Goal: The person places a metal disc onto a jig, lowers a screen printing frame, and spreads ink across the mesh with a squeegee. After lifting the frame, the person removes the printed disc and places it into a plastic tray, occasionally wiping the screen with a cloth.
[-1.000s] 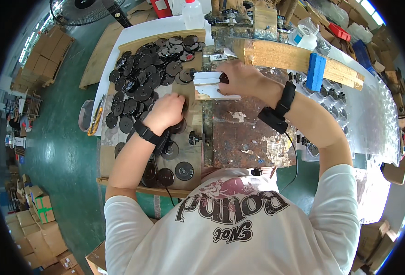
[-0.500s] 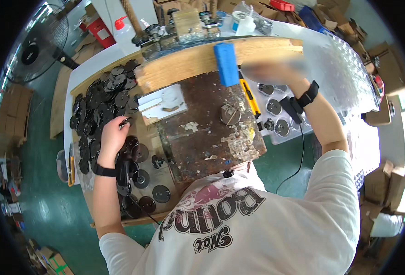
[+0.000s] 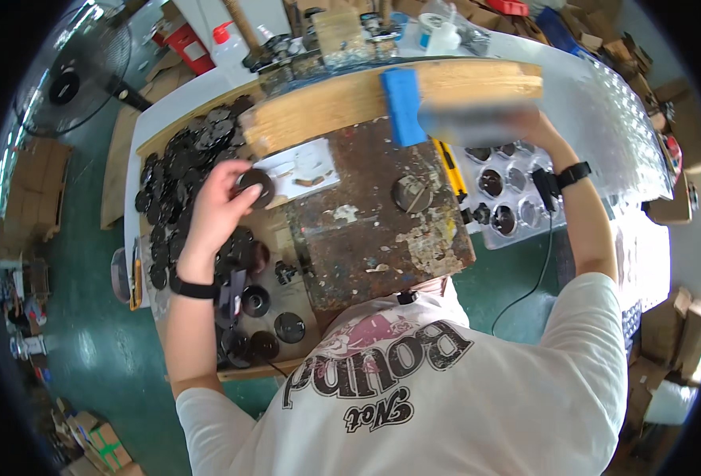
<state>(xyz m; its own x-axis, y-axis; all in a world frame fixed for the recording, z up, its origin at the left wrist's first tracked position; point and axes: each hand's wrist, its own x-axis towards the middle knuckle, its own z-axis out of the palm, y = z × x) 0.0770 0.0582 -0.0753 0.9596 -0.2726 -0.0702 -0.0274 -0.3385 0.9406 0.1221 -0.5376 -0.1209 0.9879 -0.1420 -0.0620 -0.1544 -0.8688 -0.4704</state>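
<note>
My left hand (image 3: pixel 217 208) pinches a black round disc (image 3: pixel 255 189) between thumb and fingers, its flat face showing. It hovers beside a white card (image 3: pixel 301 170) at the left edge of a dark, stained work board (image 3: pixel 350 238). Left of this hand lies a heap of similar black discs (image 3: pixel 182 168). My right hand (image 3: pixel 530 125) is at the right end of a wooden beam (image 3: pixel 319 113), above a clear plastic tray (image 3: pixel 517 232) with round hollows, several holding dark discs. A blur hides its fingers, so I cannot tell whether it holds anything.
A blue block (image 3: pixel 404 107) rests against the beam. On the board lies a small round piece (image 3: pixel 411 194), with a yellow utility knife (image 3: pixel 450 170) along its right edge. Bottles (image 3: pixel 444 38) stand behind; a cable (image 3: pixel 525 289) hangs at right, a fan (image 3: pixel 73 75) stands far left.
My left hand has moved up and right from the heap toward the white card, with the disc turned flat side up. My right hand has shifted slightly right. The whole view has shifted a little.
</note>
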